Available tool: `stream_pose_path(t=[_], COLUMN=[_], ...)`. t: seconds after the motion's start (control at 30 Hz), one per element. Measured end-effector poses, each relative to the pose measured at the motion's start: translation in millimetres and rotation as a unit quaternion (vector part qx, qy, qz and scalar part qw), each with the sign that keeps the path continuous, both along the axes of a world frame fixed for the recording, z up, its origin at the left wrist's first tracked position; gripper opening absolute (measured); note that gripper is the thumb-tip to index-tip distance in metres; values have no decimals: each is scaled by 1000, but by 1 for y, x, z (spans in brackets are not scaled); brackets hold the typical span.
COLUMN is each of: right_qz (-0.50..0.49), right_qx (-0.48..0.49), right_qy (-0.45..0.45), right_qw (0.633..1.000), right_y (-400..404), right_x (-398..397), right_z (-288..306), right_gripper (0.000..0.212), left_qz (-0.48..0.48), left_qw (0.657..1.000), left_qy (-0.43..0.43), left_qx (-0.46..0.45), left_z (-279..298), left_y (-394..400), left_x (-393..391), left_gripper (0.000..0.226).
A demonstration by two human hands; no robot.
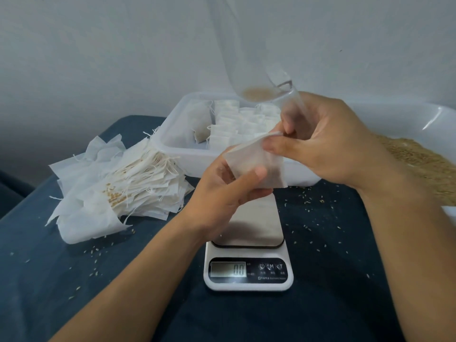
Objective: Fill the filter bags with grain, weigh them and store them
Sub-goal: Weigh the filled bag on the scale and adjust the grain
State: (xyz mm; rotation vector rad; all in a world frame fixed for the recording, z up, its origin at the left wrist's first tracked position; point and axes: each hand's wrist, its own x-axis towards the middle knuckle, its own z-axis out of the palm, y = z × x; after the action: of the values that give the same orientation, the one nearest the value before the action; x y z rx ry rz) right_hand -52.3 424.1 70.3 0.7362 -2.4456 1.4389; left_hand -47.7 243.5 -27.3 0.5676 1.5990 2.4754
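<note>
Being held above the scale (248, 243): one white filter bag (256, 166), flat and limp, tilted, top edge being pinched open. Lying left of it in a loose, fanned heap with strings trailing: empty filter bags (118, 183), a few grains scattered on top. Standing packed in rows inside the white plastic tub (172, 149) behind: filled bags (237, 124). Piling up at the right in a white basin (434, 117): tan grain (424, 164). Showing zeros: the scale's display.

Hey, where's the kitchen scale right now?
The kitchen scale sits centre-bottom of the head view on the dark cloth, just below both hands, with the storage tub behind it.
</note>
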Motion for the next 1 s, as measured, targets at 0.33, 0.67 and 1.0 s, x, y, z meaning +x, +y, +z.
stream_pose_path(t=[0.33,0.67,1.0], right_qz=[-16,-57,-75], right_qx=[40,76,44], right_qy=[40,-2,-42], right_qw=[998,995,995], right_y=[0,7,11], right_x=[-5,-5,22], right_z=[-4,-29,-73], right_gripper=[45,40,36], left_qz=[65,101,45], left_qw=[998,973,959], left_qy=[-13,61,52], left_qx=[2,-196,-275], left_z=[4,7,-2], left_y=[-5,-34,-44], left_x=[-4,-12,4], left_gripper=[26,36,29])
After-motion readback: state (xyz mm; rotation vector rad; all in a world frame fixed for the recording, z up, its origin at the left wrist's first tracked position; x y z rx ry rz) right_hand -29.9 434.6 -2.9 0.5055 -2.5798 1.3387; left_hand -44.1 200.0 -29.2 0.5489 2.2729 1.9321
